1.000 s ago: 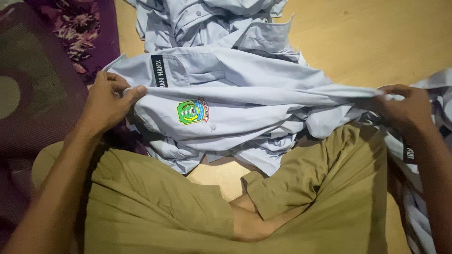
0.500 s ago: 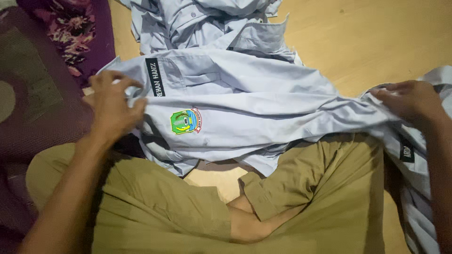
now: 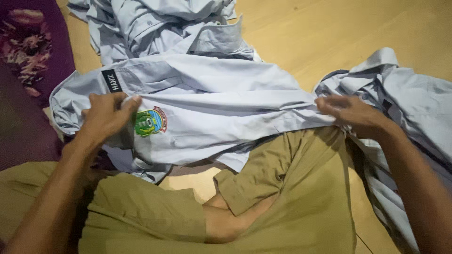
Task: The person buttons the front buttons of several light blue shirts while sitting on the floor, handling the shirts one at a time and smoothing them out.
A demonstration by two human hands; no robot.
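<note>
A pale grey shirt [image 3: 212, 113] with a green and yellow sleeve badge and a black name tab lies stretched across my lap. My left hand [image 3: 106, 117] pinches its cloth just left of the badge. My right hand [image 3: 353, 115] grips the shirt's bunched fabric at the right, above my knee. I sit cross-legged in khaki trousers [image 3: 292, 197].
More pale grey shirts are piled at the top [image 3: 165, 23] and heaped at the right [image 3: 409, 108]. A purple flowered rug [image 3: 28, 61] lies at the left. The floor [image 3: 339, 33] is light wood.
My left hand slid right and down along the shirt to beside the badge. My right hand drew inward to the left, still gripping the cloth.
</note>
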